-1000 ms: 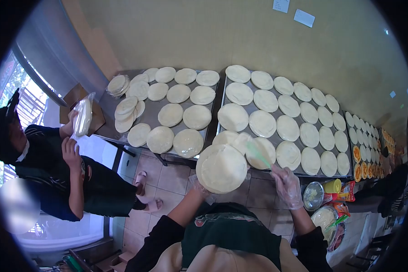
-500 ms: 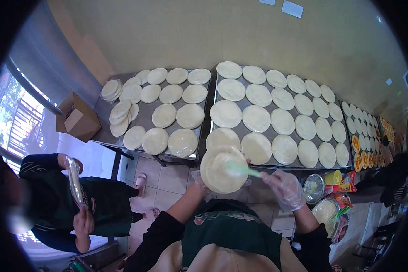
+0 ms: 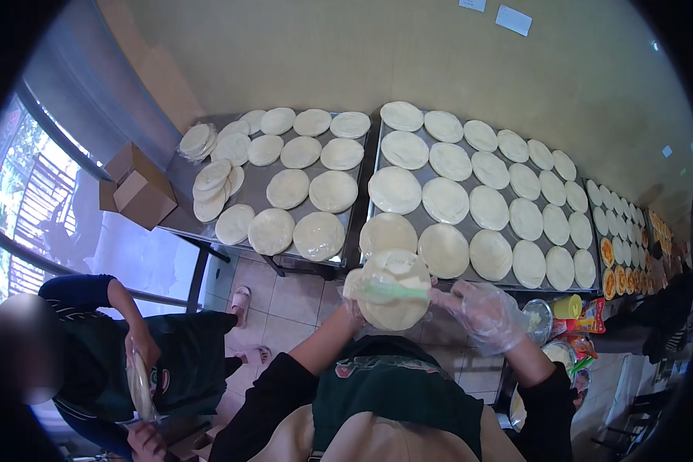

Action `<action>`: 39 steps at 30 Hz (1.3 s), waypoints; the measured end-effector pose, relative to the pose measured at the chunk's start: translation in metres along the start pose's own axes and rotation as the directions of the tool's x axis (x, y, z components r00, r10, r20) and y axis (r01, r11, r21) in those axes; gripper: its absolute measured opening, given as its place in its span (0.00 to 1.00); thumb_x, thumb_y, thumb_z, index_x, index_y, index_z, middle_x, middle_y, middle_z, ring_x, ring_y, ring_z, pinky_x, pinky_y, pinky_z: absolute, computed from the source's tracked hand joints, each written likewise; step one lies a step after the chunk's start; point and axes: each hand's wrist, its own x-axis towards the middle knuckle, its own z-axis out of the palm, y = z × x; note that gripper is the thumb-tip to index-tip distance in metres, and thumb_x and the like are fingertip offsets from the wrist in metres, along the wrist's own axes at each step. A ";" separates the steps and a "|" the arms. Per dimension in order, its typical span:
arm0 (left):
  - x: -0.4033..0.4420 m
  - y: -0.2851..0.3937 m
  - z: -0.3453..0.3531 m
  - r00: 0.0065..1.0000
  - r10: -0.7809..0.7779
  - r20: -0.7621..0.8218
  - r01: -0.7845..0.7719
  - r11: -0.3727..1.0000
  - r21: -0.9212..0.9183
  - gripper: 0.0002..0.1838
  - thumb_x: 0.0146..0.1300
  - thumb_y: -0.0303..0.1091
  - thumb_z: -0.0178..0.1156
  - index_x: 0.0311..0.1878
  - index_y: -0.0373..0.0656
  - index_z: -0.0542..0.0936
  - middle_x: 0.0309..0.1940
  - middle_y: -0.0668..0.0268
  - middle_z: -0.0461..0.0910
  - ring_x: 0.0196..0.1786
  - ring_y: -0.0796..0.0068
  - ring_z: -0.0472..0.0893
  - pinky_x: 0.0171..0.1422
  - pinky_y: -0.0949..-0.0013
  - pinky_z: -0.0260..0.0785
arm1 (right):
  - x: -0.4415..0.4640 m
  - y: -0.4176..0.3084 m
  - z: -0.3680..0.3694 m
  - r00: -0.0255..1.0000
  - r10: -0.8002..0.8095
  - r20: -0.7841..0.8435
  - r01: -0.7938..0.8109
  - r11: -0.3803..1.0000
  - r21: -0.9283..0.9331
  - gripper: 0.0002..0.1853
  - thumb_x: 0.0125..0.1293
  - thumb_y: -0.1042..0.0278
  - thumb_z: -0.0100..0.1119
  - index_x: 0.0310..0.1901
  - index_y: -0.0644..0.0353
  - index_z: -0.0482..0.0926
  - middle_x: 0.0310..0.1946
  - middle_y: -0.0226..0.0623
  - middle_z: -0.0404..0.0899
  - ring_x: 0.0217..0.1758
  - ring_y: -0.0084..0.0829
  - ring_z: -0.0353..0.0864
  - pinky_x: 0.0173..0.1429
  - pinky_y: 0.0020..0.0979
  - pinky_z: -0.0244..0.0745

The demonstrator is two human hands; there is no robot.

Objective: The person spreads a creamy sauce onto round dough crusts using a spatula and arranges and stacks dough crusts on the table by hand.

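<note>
Dough round (image 3: 396, 314): positioned at the centre of the head view, in front of the wearer's apron (image 3: 393, 393) and near the front edge of the right-hand tray (image 3: 425, 175). A white patch shows on its upper part.

Left hand (image 3: 351, 305): wears a clear plastic glove and supports the dough round at its left side. Fingers grasp the dough round; their exact placement beneath it is hidden.

Right hand (image 3: 485, 314): wears a clear plastic glove. Fingers are closed around a pale green utensil (image 3: 396, 292), which lies across the face of the dough round.

Tray contents: pale dough discs (image 3: 490, 208) stand in rows on the right-hand tray. Further discs lie on the left bench (image 3: 256, 189), beside a plastic-wrapped stack (image 3: 198, 141) and an open cardboard box (image 3: 142, 189).

Right side: a metal bowl (image 3: 539, 319), a yellow container (image 3: 567, 307) and a red packet (image 3: 593, 316) stand close together.

Left side: a co-worker (image 3: 189, 346) holds a plastic-wrapped package (image 3: 140, 389).

Markings: two white paper notices (image 3: 513, 21) are fixed to the wall (image 3: 308, 54); their text is too small to read. Printing on the red packet and on the apron is likewise illegible.
</note>
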 end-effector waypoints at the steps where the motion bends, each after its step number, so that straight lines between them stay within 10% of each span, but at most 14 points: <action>1: 0.001 -0.003 -0.002 1.000 -0.003 0.001 0.003 1.000 0.000 0.45 0.67 0.72 0.41 0.75 0.46 0.60 0.74 0.52 0.60 0.72 0.38 0.63 0.76 0.35 0.53 | 0.002 0.002 0.007 0.998 -0.034 -0.052 0.032 0.999 -0.041 0.24 0.63 0.71 0.55 0.62 0.45 0.75 0.34 0.40 0.76 0.33 0.43 0.81 0.36 0.41 0.78; 3: 0.005 -0.009 -0.003 0.979 -0.092 0.184 0.161 0.901 -0.403 0.46 0.65 0.73 0.44 0.76 0.49 0.59 0.74 0.48 0.59 0.72 0.35 0.63 0.73 0.30 0.54 | 0.011 0.019 0.016 0.997 0.053 -0.049 -0.058 0.993 -0.107 0.25 0.62 0.71 0.54 0.63 0.45 0.75 0.33 0.39 0.75 0.32 0.42 0.80 0.35 0.41 0.78; 8: 0.000 -0.003 0.023 0.960 -0.031 0.279 0.135 0.922 -0.363 0.40 0.70 0.65 0.42 0.76 0.46 0.58 0.74 0.52 0.61 0.73 0.47 0.64 0.77 0.41 0.55 | 0.004 0.012 -0.011 0.975 0.197 -0.104 -0.212 0.964 -0.161 0.23 0.60 0.71 0.60 0.59 0.45 0.79 0.30 0.37 0.73 0.28 0.40 0.78 0.30 0.41 0.74; 10: -0.003 -0.001 0.024 0.948 -0.005 0.319 0.130 0.920 -0.371 0.39 0.71 0.64 0.42 0.76 0.47 0.58 0.74 0.53 0.61 0.73 0.49 0.65 0.78 0.42 0.55 | -0.005 0.005 -0.017 0.999 -0.020 0.032 0.019 1.000 0.020 0.23 0.60 0.72 0.59 0.59 0.44 0.79 0.30 0.38 0.73 0.28 0.41 0.78 0.30 0.41 0.73; 12: -0.002 0.006 0.027 0.998 -0.058 -0.031 0.017 0.682 -0.731 0.45 0.66 0.69 0.46 0.76 0.46 0.58 0.74 0.49 0.60 0.72 0.36 0.63 0.74 0.30 0.54 | -0.005 -0.003 -0.006 1.000 -0.014 0.024 0.015 0.999 -0.034 0.24 0.59 0.72 0.58 0.59 0.45 0.79 0.30 0.38 0.73 0.30 0.40 0.79 0.31 0.41 0.75; 15: 0.002 -0.013 -0.022 0.992 -0.114 -0.063 0.097 0.970 -0.225 0.44 0.67 0.68 0.45 0.76 0.45 0.58 0.74 0.49 0.59 0.72 0.36 0.62 0.74 0.29 0.53 | 0.002 0.000 0.009 0.999 0.043 -0.032 -0.046 0.993 -0.106 0.25 0.58 0.73 0.57 0.59 0.45 0.78 0.30 0.38 0.72 0.32 0.38 0.80 0.33 0.40 0.78; 22: 0.005 0.003 0.034 0.995 -0.105 -0.002 0.098 0.934 -0.344 0.41 0.68 0.68 0.43 0.76 0.49 0.59 0.73 0.53 0.63 0.72 0.38 0.62 0.74 0.30 0.52 | -0.004 0.018 0.014 0.928 0.311 -0.206 -0.338 0.934 -0.112 0.24 0.60 0.73 0.61 0.60 0.46 0.78 0.31 0.39 0.73 0.29 0.43 0.78 0.31 0.41 0.75; 27: 0.008 0.002 0.021 0.992 -0.014 -0.129 0.008 0.999 -0.051 0.43 0.67 0.70 0.44 0.76 0.50 0.59 0.73 0.53 0.62 0.73 0.37 0.60 0.74 0.30 0.51 | -0.023 -0.006 0.018 0.993 0.053 -0.104 -0.056 0.998 -0.031 0.26 0.59 0.75 0.62 0.61 0.47 0.77 0.30 0.37 0.71 0.28 0.38 0.77 0.29 0.38 0.73; 34: 0.002 -0.001 0.033 0.997 -0.073 -0.022 0.061 0.932 -0.358 0.43 0.69 0.68 0.42 0.78 0.49 0.54 0.75 0.51 0.57 0.74 0.37 0.60 0.74 0.29 0.52 | -0.020 0.000 0.027 0.944 0.262 -0.198 -0.294 0.944 -0.151 0.30 0.55 0.77 0.60 0.62 0.49 0.75 0.37 0.39 0.75 0.35 0.39 0.81 0.37 0.38 0.79; 39: 0.005 0.000 0.034 0.997 -0.078 -0.002 0.070 0.902 -0.425 0.44 0.67 0.68 0.47 0.77 0.49 0.55 0.76 0.54 0.56 0.75 0.34 0.57 0.76 0.28 0.46 | -0.036 0.006 0.025 0.913 0.330 -0.239 -0.316 0.944 0.097 0.25 0.58 0.76 0.59 0.59 0.50 0.78 0.35 0.41 0.75 0.32 0.42 0.80 0.33 0.41 0.77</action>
